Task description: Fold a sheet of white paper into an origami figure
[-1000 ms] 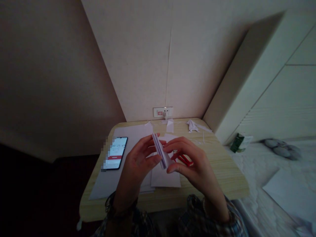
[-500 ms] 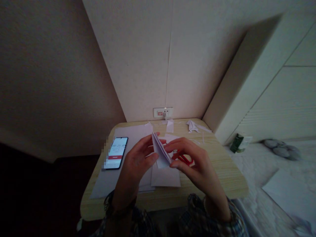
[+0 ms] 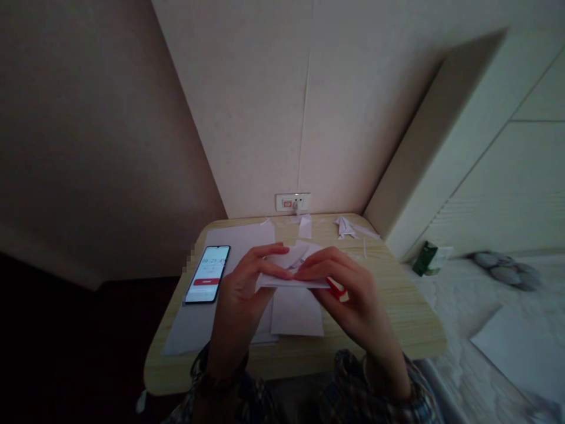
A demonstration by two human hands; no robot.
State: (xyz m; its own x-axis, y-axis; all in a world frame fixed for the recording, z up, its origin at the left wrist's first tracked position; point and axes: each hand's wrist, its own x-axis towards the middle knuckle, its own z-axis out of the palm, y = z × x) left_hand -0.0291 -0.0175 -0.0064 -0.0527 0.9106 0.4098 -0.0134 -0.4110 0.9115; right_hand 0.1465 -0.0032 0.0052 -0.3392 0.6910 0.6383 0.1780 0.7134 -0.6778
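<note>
A folded white paper (image 3: 291, 283) is pinched between two bare hands above the middle of a small wooden table (image 3: 397, 318), its near edge running almost level from left to right. The left hand (image 3: 245, 285) grasps the left end, thumb beneath, index finger laid across the top and another fingertip reaching to the far side. The right hand (image 3: 353, 285) grips the other end, knuckles arched and fingers sloping down to the center — there the fingertips of both hands all but meet. The forearms angle inward from the near side, wrists raised, plaid sleeves (image 3: 426, 397) pushed back.

Below the hands lies a smaller sheet (image 3: 296, 318); to the left, a larger sheet (image 3: 238, 238) spreads under a phone (image 3: 207, 274) with a lit screen. A red handle (image 3: 336, 288) shows just beside the right hand, partly hidden by it. At the far right of the table sits a small folded paper figure (image 3: 345, 227), near thin paper scraps — and beyond the far edge, a socket (image 3: 293, 202) is set in the pale wall (image 3: 247, 118). On the bed (image 3: 463, 306) at right are a green box (image 3: 425, 258), a gray bundle (image 3: 505, 270) and another white sheet (image 3: 521, 347).
</note>
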